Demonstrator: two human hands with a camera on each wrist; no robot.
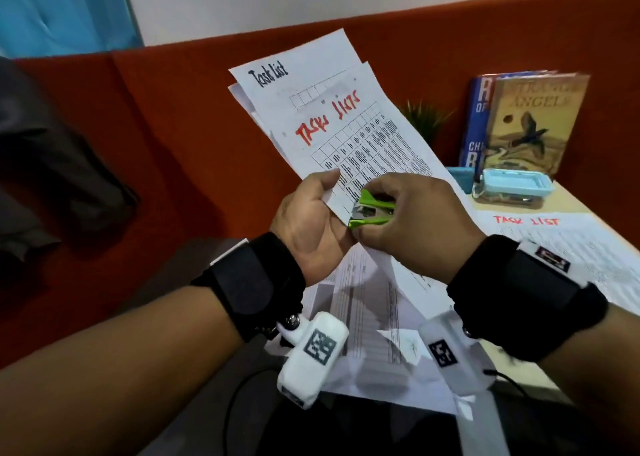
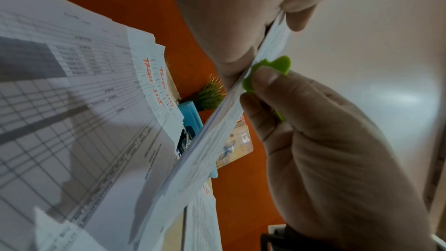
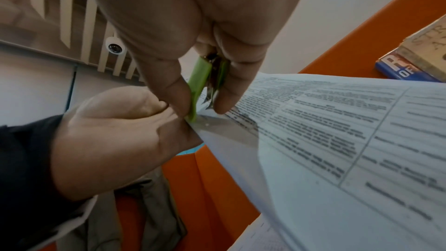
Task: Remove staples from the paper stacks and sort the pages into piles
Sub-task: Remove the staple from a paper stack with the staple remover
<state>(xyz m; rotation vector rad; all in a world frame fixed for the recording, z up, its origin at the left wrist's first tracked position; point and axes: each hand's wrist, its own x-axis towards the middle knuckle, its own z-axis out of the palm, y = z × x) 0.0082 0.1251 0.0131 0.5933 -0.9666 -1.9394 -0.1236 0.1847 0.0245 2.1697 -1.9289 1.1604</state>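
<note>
A stapled stack of "Task List" pages (image 1: 346,123) is held up in the air above the desk. My left hand (image 1: 311,213) pinches its lower corner, thumb on the printed face. My right hand (image 1: 415,216) squeezes a green staple remover (image 1: 372,209) whose metal claws bite that same corner. In the left wrist view the paper stack (image 2: 217,131) shows edge-on, with the green staple remover (image 2: 267,75) against it under my right thumb. The right wrist view shows the staple remover (image 3: 202,85) between thumb and forefinger, its claws at the corner of the paper stack (image 3: 325,131). No staple is visible.
Loose printed sheets (image 1: 377,334) lie on the desk below my hands, and another "Task List" pile (image 1: 561,244) lies to the right. A clear box with a blue lid (image 1: 512,189), two upright books (image 1: 533,123) and a small plant (image 1: 424,116) stand against the orange partition (image 1: 194,116).
</note>
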